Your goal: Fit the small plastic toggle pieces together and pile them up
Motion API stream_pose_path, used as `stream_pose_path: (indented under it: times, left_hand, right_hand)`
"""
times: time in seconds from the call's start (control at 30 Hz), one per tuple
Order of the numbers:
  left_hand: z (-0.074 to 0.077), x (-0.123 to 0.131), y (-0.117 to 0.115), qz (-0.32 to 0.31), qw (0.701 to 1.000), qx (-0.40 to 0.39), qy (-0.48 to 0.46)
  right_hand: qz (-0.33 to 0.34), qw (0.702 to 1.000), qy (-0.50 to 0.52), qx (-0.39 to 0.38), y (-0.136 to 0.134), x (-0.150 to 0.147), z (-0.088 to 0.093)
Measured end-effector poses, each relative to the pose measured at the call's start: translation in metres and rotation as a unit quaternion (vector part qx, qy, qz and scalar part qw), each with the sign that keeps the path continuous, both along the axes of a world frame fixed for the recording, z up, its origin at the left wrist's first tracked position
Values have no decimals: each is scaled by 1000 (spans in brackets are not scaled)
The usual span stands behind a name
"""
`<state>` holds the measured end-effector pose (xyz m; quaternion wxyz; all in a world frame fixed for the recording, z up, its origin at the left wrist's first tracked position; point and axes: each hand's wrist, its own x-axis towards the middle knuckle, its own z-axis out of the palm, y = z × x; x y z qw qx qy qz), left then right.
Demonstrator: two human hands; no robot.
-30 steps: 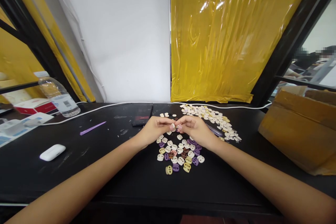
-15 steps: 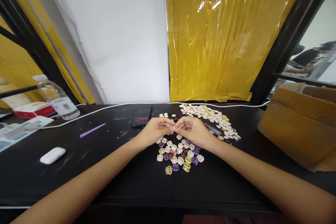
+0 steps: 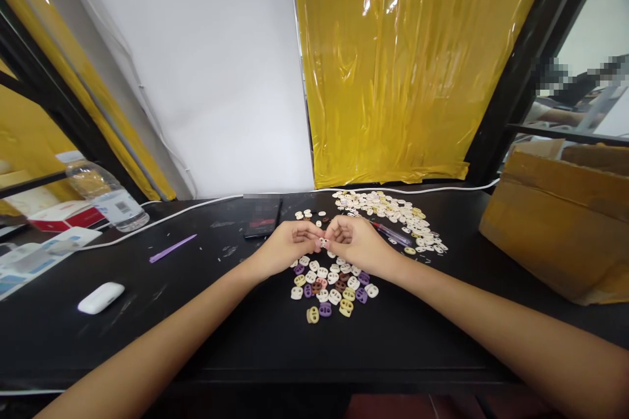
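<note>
My left hand (image 3: 285, 245) and my right hand (image 3: 356, 242) meet fingertip to fingertip over the black table (image 3: 196, 334). Both are closed in a pinch on one small white two-hole stopper (image 3: 323, 242) held between them. Just below the hands lies a pile of several white, purple, brown and yellow stoppers (image 3: 331, 288). A wider spread of mostly white stoppers (image 3: 393, 216) lies behind my right hand.
A phone (image 3: 262, 216) lies behind my left hand, a purple stick (image 3: 171, 248) and a white case (image 3: 101, 297) to the left. A water bottle (image 3: 103, 193) and boxes stand far left. A cardboard box (image 3: 555, 222) sits right. A white cable (image 3: 196, 205) runs along the back.
The hands stay pinched together on the white stopper. The view has tilted and shifted slightly; nothing on the table has moved.
</note>
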<state>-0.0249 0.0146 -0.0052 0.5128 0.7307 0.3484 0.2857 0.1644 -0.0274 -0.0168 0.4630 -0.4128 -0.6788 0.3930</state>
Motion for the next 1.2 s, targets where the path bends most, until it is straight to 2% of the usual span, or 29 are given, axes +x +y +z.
stream_pose_path:
  times: [0.67,1.2]
  left_hand:
    - [1,0,-1,18,999,-2,-51]
    - [1,1,-2,20,998,-17,-56]
  right_hand:
    - [-8,1000,10,15,3,2,-3]
    - [-16,999,17,23,4,2,-3]
